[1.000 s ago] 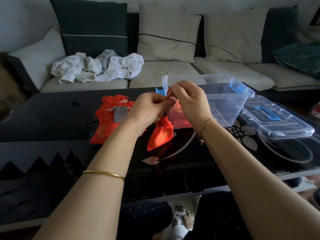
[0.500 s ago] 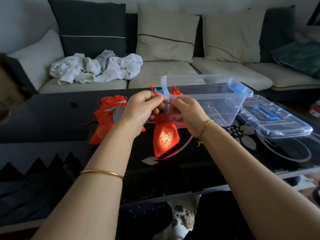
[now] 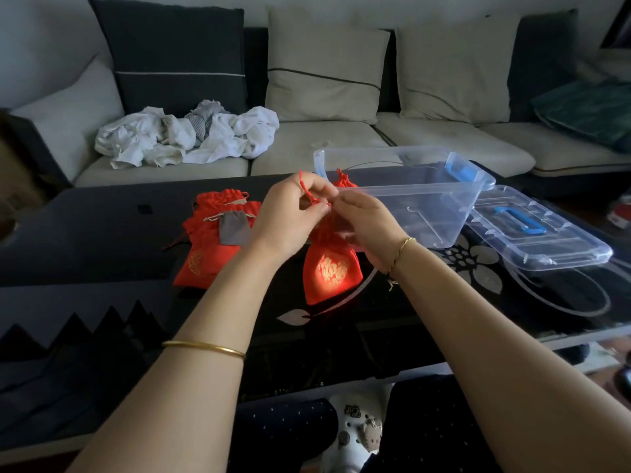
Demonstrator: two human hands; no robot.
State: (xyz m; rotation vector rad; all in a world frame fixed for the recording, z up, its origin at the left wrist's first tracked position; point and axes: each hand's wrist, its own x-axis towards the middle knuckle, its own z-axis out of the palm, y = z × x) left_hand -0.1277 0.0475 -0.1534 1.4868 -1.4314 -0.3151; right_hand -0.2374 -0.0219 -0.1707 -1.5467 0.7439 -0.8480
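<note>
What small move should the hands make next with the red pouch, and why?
Probably pull the red cord taut, the hands moving apart. The left hand and right hand both pinch it above the red pouch, whose neck is gathered; the open clear box stands behind.

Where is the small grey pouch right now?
In the head view, the grey pouch lies left of centre on the pile of red pouches on the black table, left of the left hand.
</note>
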